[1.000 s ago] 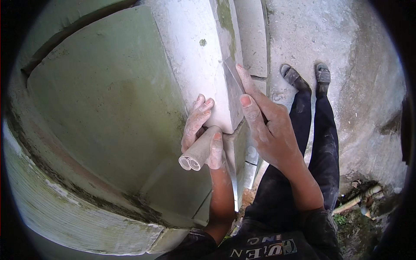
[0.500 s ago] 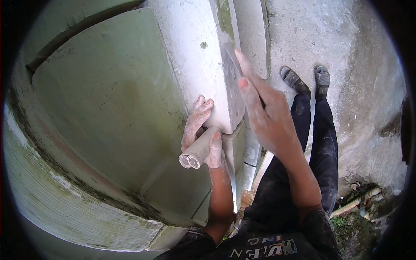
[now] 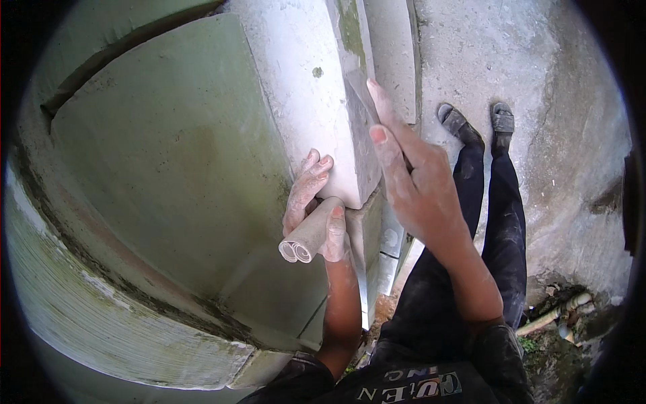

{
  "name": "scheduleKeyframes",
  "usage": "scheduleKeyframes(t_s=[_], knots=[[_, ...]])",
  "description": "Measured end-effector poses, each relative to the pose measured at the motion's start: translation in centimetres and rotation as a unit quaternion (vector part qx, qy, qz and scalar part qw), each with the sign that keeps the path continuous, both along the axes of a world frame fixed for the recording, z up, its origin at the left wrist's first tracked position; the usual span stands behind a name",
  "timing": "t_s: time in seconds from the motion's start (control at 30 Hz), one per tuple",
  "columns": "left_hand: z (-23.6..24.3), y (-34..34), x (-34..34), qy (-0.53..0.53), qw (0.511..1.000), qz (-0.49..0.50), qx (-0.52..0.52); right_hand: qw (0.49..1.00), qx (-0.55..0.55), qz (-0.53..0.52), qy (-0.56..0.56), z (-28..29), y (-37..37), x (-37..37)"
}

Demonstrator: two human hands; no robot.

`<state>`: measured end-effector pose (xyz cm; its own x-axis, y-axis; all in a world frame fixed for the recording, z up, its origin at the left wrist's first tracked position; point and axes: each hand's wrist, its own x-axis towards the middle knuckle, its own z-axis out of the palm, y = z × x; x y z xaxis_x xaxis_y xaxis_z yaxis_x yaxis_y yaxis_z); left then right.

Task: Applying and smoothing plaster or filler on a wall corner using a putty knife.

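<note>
My left hand [image 3: 334, 232], dusted white, is closed around a pale sheet rolled into a double scroll [image 3: 311, 232]. Its fingertips rest on the near end of a white-coated ledge [image 3: 306, 87]. In my right hand [image 3: 420, 178] is a thin, flat grey tool [image 3: 362, 94], seen nearly edge-on, between thumb and fingers. That tool lies along the ledge's grey right side face [image 3: 360, 135]; whether it touches there I cannot tell. My right palm hides much of it, so its exact kind does not show.
Left of the ledge is a greenish recessed panel [image 3: 175, 155], bordered by a curved, weathered rim [image 3: 134, 330]. On the right, my sandalled feet [image 3: 478, 121] stand on a concrete floor [image 3: 552, 155]. Pale pipes [image 3: 555, 313] lie among soil and plants at the lower right.
My right hand and the flat tool have shifted slightly toward me along the ledge's side. The left hand keeps its hold on the rolled sheet in the same place.
</note>
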<state>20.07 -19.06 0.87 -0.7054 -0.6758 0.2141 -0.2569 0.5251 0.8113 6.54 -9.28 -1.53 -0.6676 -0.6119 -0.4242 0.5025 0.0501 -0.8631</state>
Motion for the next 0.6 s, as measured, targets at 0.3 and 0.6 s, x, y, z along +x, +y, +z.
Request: scheduleKeyframes(t_s=[0.3,0.6], knots=[[-0.2,-0.5,0.1,0.011,1.0,-0.003,-0.011,0.995,0.021,0.034,0.091,-1.1,0.1,-1.4],[0.1,-0.1,-0.2,-0.001,1.0,-0.012,-0.008,0.996,0.028,0.08,0.014,-1.1,0.0,-3.8]])
